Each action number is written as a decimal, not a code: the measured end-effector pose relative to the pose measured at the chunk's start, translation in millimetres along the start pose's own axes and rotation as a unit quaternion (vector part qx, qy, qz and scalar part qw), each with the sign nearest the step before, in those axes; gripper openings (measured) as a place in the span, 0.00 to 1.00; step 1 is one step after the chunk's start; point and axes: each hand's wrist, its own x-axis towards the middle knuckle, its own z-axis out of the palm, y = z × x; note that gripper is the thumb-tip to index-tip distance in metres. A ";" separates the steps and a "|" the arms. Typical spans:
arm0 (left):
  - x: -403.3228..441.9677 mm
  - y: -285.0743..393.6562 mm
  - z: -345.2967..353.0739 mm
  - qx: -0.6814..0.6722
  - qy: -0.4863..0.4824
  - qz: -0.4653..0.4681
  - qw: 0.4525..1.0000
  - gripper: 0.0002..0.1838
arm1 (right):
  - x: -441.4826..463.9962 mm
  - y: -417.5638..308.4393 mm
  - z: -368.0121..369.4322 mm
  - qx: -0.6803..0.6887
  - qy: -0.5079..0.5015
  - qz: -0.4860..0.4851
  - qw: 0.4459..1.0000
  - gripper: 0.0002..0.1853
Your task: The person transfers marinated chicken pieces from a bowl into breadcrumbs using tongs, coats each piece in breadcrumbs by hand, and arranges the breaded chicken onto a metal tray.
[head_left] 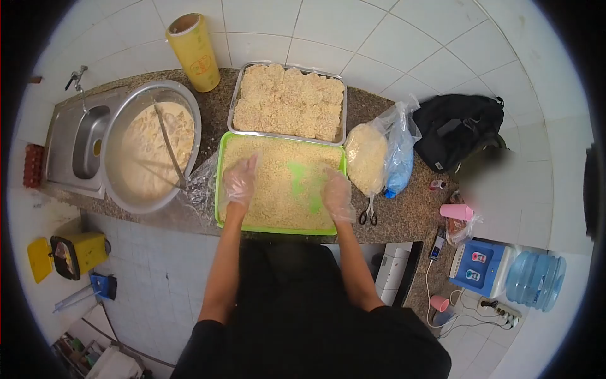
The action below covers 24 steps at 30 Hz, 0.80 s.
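Note:
A green tray (275,230) full of pale crumbs (271,189) lies on the counter in front of me. My left hand (240,182), in a clear plastic glove, rests in the crumbs at the tray's left side. At the right side my right hand (336,194), gloved the same way, touches the crumbs. The fingers of both hands are too blurred or buried to make out. Green tray bottom shows through between them. Directly behind stands a metal tray (346,120) filled with crumb-coated pieces (287,101).
Left are a large metal bowl (112,170) of batter with a utensil, and a sink (91,142). A yellow film roll (196,57) stands behind. To the right lie a bag of crumbs (366,158), scissors (368,215), a black bag (454,126), a pink cup (456,212) and a water dispenser (483,265).

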 end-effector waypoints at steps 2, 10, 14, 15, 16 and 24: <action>-21.1 3.2 -10.1 0.068 -0.029 -0.032 0.997 0.18 | -2.3 16.6 11.6 -0.101 -0.079 0.008 0.992 0.10; -75.1 -26.5 -31.8 -0.040 0.072 -0.045 0.996 0.11 | -4.8 5.8 24.0 0.160 -0.155 -0.001 0.975 0.10; -93.9 -1.8 -54.3 -0.186 0.095 -0.288 0.935 0.08 | -33.4 7.0 53.8 0.087 0.001 -0.169 0.982 0.11; -94.0 10.0 -64.2 -0.171 0.099 -0.306 0.931 0.07 | -38.4 10.7 64.7 0.123 -0.024 -0.157 0.980 0.11; -94.2 15.6 -69.7 -0.157 0.105 -0.323 0.927 0.07 | -38.3 10.9 73.0 0.159 -0.048 -0.146 0.975 0.12; -131.3 -17.6 -62.0 -0.026 0.047 -0.211 0.976 0.09 | -32.7 -92.9 30.9 0.286 -0.283 -0.127 0.907 0.17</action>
